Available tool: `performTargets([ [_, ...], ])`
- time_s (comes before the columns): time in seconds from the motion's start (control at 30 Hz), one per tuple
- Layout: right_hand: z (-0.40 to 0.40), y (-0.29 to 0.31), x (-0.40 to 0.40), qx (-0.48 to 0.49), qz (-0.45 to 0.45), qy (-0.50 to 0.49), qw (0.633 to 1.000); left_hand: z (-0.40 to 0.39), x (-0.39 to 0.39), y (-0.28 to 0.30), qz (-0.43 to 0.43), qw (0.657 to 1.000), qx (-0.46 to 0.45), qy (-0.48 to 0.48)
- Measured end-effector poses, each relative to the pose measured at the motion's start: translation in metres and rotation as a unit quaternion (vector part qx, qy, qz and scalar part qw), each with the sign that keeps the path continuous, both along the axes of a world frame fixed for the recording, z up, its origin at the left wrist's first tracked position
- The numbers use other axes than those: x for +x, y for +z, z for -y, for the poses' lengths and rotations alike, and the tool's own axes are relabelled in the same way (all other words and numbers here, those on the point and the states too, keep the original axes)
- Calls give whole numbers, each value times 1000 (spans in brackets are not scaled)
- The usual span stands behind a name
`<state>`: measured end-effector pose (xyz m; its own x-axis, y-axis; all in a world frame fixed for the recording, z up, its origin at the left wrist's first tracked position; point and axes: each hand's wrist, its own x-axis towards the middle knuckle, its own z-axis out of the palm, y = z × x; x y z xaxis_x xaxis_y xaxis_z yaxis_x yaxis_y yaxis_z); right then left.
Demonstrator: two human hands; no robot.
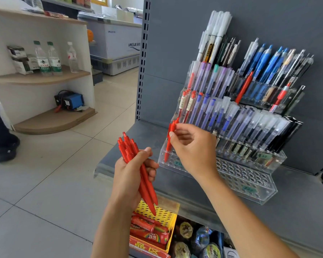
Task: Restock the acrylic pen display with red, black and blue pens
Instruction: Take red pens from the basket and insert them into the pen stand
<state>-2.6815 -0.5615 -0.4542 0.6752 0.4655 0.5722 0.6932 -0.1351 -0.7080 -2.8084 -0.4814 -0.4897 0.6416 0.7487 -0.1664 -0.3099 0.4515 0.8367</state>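
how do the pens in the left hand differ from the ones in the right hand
The left hand grips a thick bundle of red pens away from the display. The right hand pinches only a few red pens, tips down in the display's left end holes. Both sets are the same solid red pens.

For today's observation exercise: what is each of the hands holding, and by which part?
The left hand grips a bundle of red pens around their middles. The right hand pinches red pens near their clicker ends, tips in the acrylic display.
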Motion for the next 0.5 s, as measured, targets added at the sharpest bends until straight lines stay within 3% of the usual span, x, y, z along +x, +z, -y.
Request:
performTargets([
  [0.3,5,1,-6,-31,-47,-29,998,2,-2,1,10,998,37,-48],
  [0.4,18,7,-20,-43,-57,-18,997,5,-7,3,10,978,96,-183],
  [0.5,38,12,-30,-89,-169,78,979,9,-10,2,20,938,128,-320],
])
